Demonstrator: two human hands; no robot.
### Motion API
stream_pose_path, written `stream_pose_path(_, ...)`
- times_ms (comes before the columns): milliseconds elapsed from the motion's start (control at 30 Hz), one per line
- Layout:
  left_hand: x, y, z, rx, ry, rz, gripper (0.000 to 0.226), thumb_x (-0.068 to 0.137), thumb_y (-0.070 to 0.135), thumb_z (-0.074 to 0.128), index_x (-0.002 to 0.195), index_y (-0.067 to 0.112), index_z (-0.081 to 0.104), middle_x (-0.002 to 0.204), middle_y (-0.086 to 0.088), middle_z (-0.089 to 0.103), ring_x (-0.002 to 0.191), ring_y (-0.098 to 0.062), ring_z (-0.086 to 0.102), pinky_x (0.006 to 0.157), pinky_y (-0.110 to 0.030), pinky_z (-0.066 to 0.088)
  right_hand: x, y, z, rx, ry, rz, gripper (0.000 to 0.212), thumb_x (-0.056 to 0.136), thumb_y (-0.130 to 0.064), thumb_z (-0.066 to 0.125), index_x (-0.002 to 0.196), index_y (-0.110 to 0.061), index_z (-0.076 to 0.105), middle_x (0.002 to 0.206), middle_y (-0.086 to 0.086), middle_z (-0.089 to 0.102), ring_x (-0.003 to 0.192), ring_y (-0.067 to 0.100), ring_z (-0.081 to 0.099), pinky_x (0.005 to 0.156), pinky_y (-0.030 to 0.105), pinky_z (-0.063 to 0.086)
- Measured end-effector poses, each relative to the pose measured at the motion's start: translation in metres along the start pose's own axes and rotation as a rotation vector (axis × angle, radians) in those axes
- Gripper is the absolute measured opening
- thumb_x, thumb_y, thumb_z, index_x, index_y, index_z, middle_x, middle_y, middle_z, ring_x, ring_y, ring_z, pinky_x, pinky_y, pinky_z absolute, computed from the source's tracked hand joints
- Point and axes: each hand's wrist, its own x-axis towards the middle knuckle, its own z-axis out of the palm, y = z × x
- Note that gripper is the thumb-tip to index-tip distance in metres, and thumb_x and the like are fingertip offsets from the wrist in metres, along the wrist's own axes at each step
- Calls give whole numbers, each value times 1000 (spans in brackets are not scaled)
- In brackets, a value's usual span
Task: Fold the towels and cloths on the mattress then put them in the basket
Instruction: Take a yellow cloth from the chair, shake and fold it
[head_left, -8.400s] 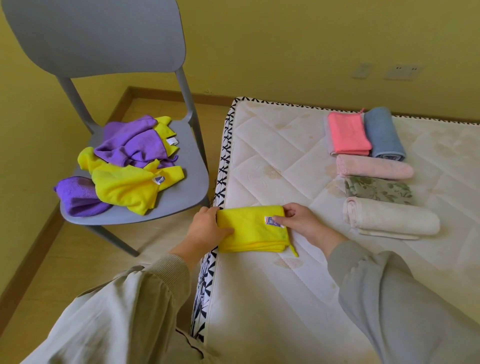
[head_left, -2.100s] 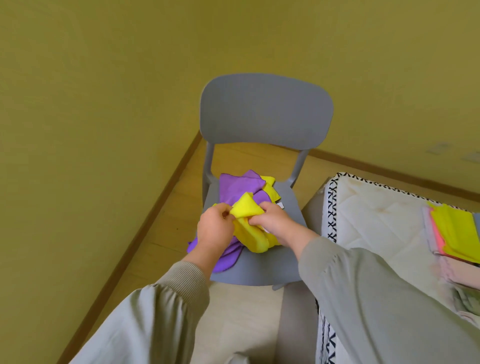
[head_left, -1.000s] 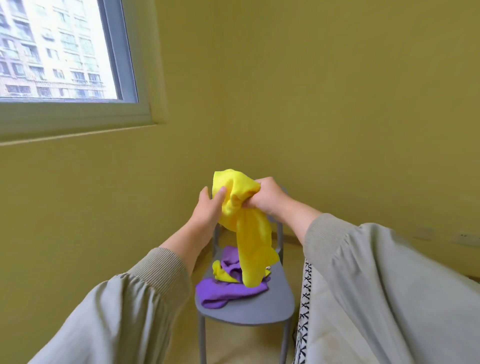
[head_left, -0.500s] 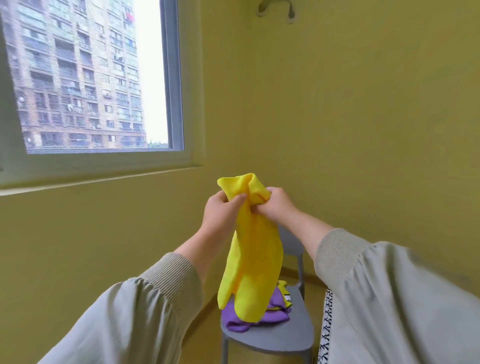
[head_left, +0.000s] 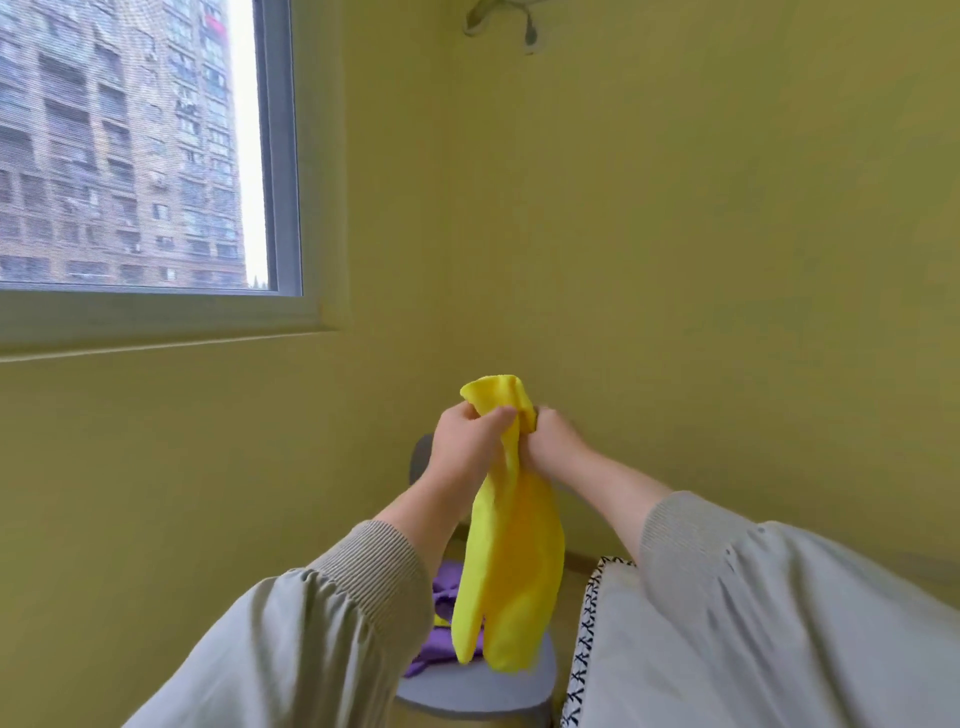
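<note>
A yellow cloth (head_left: 506, 566) hangs bunched in the air in front of me. My left hand (head_left: 470, 447) and my right hand (head_left: 556, 441) both grip its top edge, close together. The cloth dangles over a grey chair (head_left: 478, 686) that carries a pile of purple cloths (head_left: 441, 629). The corner of the mattress (head_left: 584, 639), with its black-and-white patterned border, shows at the lower right, mostly hidden by my right sleeve. The folded towels and the basket are out of view.
Yellow walls meet in a corner behind the chair. A window (head_left: 130, 145) fills the upper left, with its sill (head_left: 156, 332) below. A wall hook (head_left: 498, 21) sits high on the right wall.
I took a yellow cloth off the chair's pile and lifted it up in both hands. The view tilted up to the window. In the last half second the hands stayed close together at its top.
</note>
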Motion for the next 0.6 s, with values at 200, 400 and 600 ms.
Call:
stream_pose_path(200, 28, -19, 42, 113, 4, -31, 19, 84, 21, 68, 75, 9, 58, 72, -11, 56, 64, -20, 54, 59, -30, 44, 26, 49, -37, -74, 89, 10, 10, 85, -10, 55, 82, -18, 49, 72, -1, 51, 70, 20, 50, 53, 27, 35)
stream_pose_path(400, 49, -42, 67, 326, 15, 101, 8, 78, 14, 74, 80, 14, 66, 81, -7, 69, 77, -23, 65, 72, -39, 55, 37, 96, -47, 339, 97, 89, 18, 81, -12, 68, 69, -14, 55, 67, 7, 56, 62, 19, 49, 55, 24, 37)
stream_pose_path(600, 59, -50, 55, 698, -52, 199, 4, 76, 10, 69, 80, 11, 68, 76, -3, 69, 72, -21, 64, 65, -34, 53, 47, 110, -57, 733, 165, 213, 9, 73, -12, 71, 72, -14, 63, 78, 14, 61, 76, 25, 54, 70, 38, 42)
